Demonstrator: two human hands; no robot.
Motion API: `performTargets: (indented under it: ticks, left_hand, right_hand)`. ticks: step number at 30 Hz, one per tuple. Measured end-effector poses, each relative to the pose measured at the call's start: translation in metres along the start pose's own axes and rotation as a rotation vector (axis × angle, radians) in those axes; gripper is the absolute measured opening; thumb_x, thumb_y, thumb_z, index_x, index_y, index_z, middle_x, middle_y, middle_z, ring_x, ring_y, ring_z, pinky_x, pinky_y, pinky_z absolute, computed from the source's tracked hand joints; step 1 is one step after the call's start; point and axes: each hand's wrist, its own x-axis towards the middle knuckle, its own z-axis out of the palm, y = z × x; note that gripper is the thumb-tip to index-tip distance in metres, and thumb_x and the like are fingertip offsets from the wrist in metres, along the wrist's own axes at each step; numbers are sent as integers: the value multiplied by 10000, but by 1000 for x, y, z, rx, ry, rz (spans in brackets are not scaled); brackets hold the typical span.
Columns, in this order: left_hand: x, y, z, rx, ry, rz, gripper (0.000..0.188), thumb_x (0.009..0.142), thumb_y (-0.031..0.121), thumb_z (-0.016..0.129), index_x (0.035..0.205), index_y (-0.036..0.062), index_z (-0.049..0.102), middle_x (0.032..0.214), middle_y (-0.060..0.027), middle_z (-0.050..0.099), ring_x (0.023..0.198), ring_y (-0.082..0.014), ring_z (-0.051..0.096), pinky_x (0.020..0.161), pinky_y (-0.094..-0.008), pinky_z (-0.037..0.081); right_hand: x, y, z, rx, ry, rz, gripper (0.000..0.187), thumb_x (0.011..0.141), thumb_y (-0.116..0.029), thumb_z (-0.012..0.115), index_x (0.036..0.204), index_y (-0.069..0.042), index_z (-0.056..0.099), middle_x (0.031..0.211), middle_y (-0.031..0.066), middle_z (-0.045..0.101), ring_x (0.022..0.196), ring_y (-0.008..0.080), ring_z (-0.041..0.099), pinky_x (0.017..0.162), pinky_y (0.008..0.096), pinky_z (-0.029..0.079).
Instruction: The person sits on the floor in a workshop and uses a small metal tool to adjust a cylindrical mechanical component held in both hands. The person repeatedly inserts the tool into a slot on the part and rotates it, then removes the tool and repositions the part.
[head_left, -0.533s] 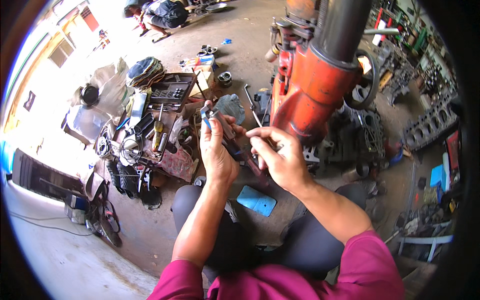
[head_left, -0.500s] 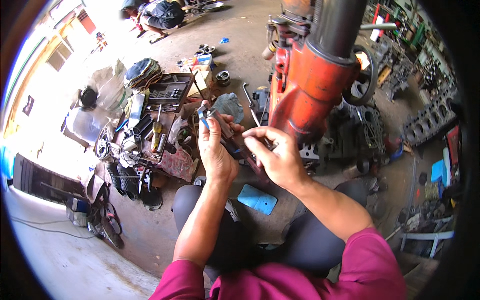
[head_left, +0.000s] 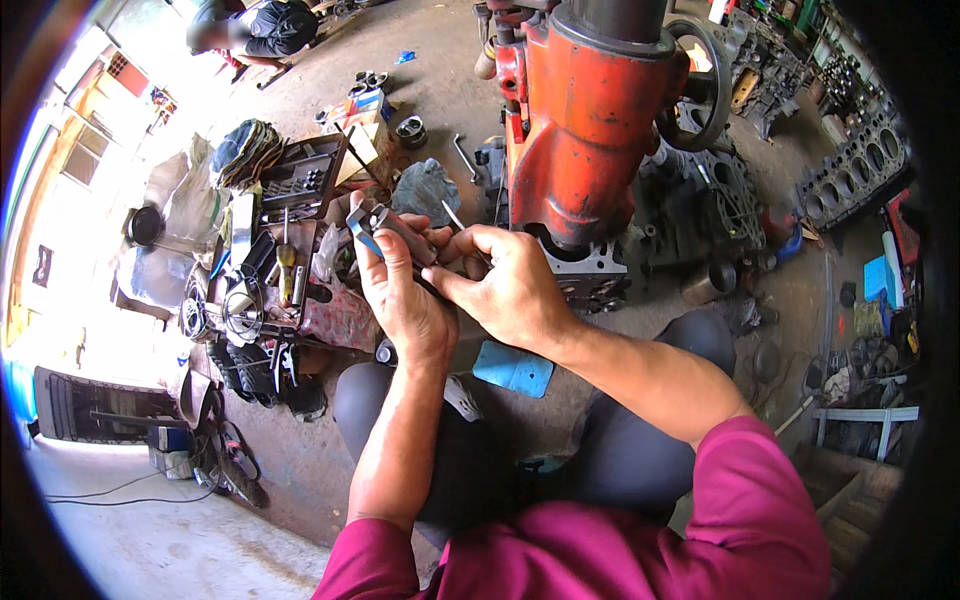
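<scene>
A grey metal cylindrical tool (head_left: 407, 243) with a flat bluish piece at its far end is held up in front of my knees. My left hand (head_left: 408, 305) wraps round it, thumb along its near side. Against the tool's right side, my right hand (head_left: 518, 295) is closed in a pinch. Whatever lies between those fingertips is hidden. Just beyond the hands stands a large red machine (head_left: 580, 130) with a black column and a handwheel (head_left: 712, 90). It rests over a metal engine block (head_left: 590, 265).
On the left, a low bench carries a parts tray (head_left: 300, 180), a yellow-handled screwdriver (head_left: 287, 262) and coiled wire (head_left: 243, 305). A blue pad (head_left: 513, 368) lies on the floor between my legs. Another engine block (head_left: 855, 175) sits far right. A person (head_left: 270, 28) crouches at the far left.
My right hand has moved left, closer to my left hand and against the tool. The view has shifted, so the red machine appears further left and higher.
</scene>
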Motion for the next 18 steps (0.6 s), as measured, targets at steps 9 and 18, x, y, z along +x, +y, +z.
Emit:
performTargets:
  ticks: [9,18]
  left_hand:
    - [-1,2,2,-86,-10,-1,325,1025,301,519,1242,60,499,977,-85,603,786,-154,622,733,-318,561]
    - [-1,4,4,-103,8,-17,345,1023,316,518,1252,60,491,987,-97,599,779,-162,628,717,-319,573]
  right_hand:
    - [-2,-1,-2,-6,-14,2,189,774,-134,775,832,25,691,689,144,669,560,158,585,544,333,470]
    - [-2,3,1,30,-5,-15,205,789,-159,768,862,20,700,708,149,676,576,172,598,561,335,478]
